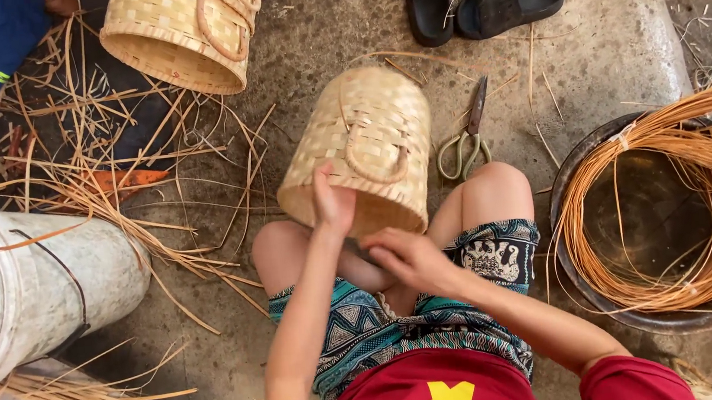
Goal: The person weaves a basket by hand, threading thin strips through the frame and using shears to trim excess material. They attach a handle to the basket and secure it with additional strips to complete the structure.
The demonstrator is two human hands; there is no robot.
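Seen from above, a seated person works on a woven bamboo basket point(364, 143) lying on its side between the knees, its open mouth facing the lap.

The left hand point(333, 200) is raised with its fingers point(324, 179) closed together and pressed flat against the basket's rim at about 6 o'clock, steadying it. The right hand point(409, 257) sits lower, near the lap, with its fingers curled narrow around something small and dark; what it holds cannot be made out. A curved handle loop point(377, 167) shows on the basket's side.

To do this well, it seems wise to keep the left hand firm on the rim so the basket does not roll, and to work the right hand close to the edge in short, controlled motions.

Around the basket: scissors point(465, 139) lie on the concrete floor point(610, 36) at 3 o'clock, near the knee. A second basket point(183, 34) lies at 11 o'clock, black sandals point(480, 1) at 1 o'clock. A metal basin point(604, 289) holding coiled rattan strips point(686, 194) sits at 4 o'clock. A white plastic bucket point(42, 282) lies tipped at 9 o'clock among loose bamboo slivers point(101, 177).
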